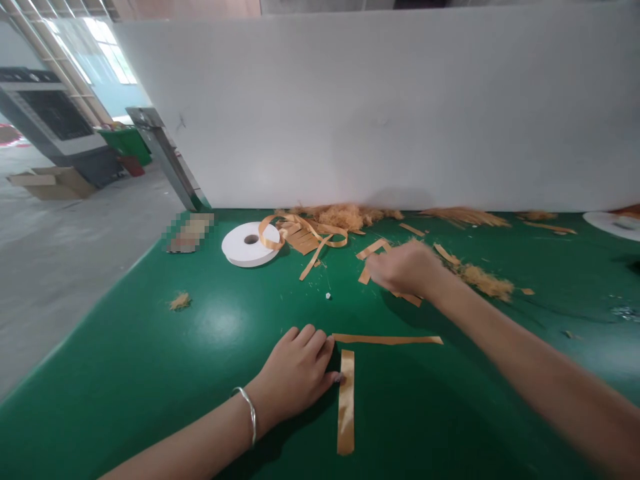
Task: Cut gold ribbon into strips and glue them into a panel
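My left hand (pixel 300 367) rests on the green table, fingers curled and thumb held apart. Its thumb tip touches the edge of a short, upright-lying gold ribbon strip (pixel 346 413). At its index fingertip begins a narrower ribbon strip (pixel 390 340) that lies crosswise above the first. Farther forward and to the right, my right hand (pixel 405 267) is closed and slightly blurred over several cut ribbon pieces (pixel 373 248). What its fingers hold is hidden.
A white ribbon reel (pixel 240 255) with loose ribbon loops (pixel 337 238) lies at the back left. Frayed gold fibres (pixel 345 215) pile along the white panel (pixel 380 113), with another tuft (pixel 485 281) beside my right forearm. A small white bit (pixel 328 296) lies mid-table.
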Available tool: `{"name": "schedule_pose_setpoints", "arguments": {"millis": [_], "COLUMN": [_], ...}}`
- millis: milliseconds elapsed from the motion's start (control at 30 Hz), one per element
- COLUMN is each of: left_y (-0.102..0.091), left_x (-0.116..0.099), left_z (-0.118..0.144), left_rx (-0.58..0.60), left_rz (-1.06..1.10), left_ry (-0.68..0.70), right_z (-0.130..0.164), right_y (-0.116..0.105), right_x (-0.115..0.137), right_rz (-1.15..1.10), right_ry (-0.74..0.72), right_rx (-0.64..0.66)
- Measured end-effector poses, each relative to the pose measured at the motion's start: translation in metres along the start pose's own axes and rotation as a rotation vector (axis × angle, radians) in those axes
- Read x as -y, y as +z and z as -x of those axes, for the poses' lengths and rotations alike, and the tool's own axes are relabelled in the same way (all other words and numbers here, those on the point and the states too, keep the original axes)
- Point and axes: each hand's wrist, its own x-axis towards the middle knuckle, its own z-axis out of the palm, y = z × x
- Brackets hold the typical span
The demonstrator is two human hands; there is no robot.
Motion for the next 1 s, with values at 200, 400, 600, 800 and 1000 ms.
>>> {"name": "schedule_pose_setpoints", "arguments": {"millis": [200,400,600,800,1000], "left_y": [-0.001,-0.001,0.001,-0.001,-0.001], "left_x": [0.002,0.002,0.003,0.002,0.003], "left_z": [-0.002,-0.002,-0.001,-0.001,-0.001], "left_rx": [0.016,0.003,-0.009,0.025,0.022], "left_rz": [-0.01,-0.004,0.008,0.008,0.025], "left_ry": [0.026,0.015,0.016,0.016,0.015], "right_z": [0.001,-0.007,0.003,0.024,0.046], "right_y": [-0.007,-0.003,-0.007,-0.01,-0.015], "right_x": [0.021,0.021,0.017,0.034,0.044], "right_rz": [-0.314,-0.832,-0.958,-0.988,-0.915], "right_ry": [0.007,0.38,0.416,0.307,0.26], "right_rx": [-0.341,-0.051,0.114,0.174,0.185]}}
